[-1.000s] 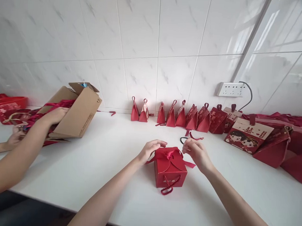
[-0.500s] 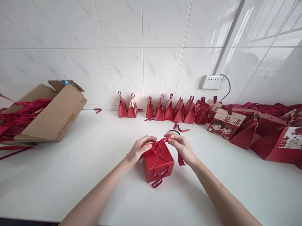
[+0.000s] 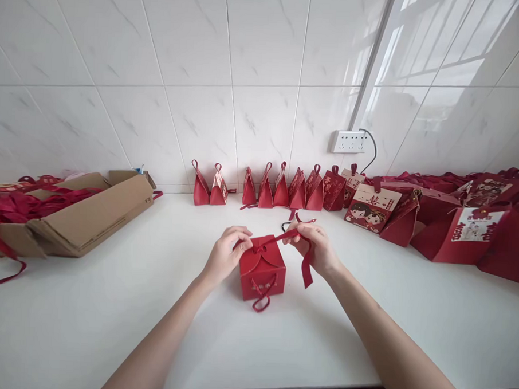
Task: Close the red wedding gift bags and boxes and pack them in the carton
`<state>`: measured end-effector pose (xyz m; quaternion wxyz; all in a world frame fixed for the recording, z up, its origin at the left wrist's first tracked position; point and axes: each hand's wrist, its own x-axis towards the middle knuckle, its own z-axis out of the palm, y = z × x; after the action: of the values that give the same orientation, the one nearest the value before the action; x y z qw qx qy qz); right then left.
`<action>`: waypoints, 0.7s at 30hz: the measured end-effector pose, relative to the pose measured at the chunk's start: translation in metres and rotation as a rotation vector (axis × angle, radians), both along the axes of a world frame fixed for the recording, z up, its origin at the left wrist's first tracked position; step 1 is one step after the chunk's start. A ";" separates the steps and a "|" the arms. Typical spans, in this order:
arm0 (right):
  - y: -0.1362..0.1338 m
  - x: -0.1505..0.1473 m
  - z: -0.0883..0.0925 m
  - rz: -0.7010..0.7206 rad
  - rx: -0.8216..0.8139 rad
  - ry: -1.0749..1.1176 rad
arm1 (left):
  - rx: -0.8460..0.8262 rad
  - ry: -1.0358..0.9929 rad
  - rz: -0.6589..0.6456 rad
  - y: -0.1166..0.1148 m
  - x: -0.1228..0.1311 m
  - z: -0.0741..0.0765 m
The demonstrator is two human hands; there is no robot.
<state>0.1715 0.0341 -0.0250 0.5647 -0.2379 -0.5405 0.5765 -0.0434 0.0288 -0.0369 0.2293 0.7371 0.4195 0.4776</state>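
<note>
A small red gift box [image 3: 262,286] with curved, overlapping top flaps stands upright on the white table. Red ribbon [image 3: 279,239] passes through the holes in its lid and stretches up to the right. My right hand [image 3: 317,251] pinches this ribbon beyond the box's far right corner, and a loose tail dangles below the fingers. At the lid's left edge, my left hand [image 3: 225,253] is closed, thumb against fingers, on the ribbon's other side; its fingertips partly hide what they grip. A twisted red cord handle [image 3: 261,303] hangs down the box's near face.
Along the tiled wall stands a row of small red gift bags [image 3: 266,189]. Bigger printed red boxes [image 3: 447,231] crowd the right side. At left, a cardboard carton [image 3: 95,216] holds a heap of red ribbons [image 3: 39,202]. A power strip [image 3: 349,142] is fixed to the wall.
The view has swung slightly right. My right hand has drawn the ribbon out to the right, so it is straighter. The carton at left now lies lower, and the arm beside it has left view.
</note>
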 end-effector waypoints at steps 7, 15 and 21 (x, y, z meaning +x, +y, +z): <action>-0.001 0.005 0.002 0.104 0.060 0.045 | 0.319 0.188 0.176 -0.001 -0.004 0.003; -0.008 0.006 0.010 0.113 0.038 0.085 | 0.442 0.202 0.241 -0.007 -0.006 0.011; -0.010 0.009 0.008 0.173 0.007 0.084 | 0.256 0.071 0.172 -0.009 -0.007 0.014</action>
<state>0.1800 0.0237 -0.0167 0.5359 -0.1640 -0.5370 0.6306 -0.0501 0.0199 -0.0225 0.0767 0.7379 0.4247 0.5188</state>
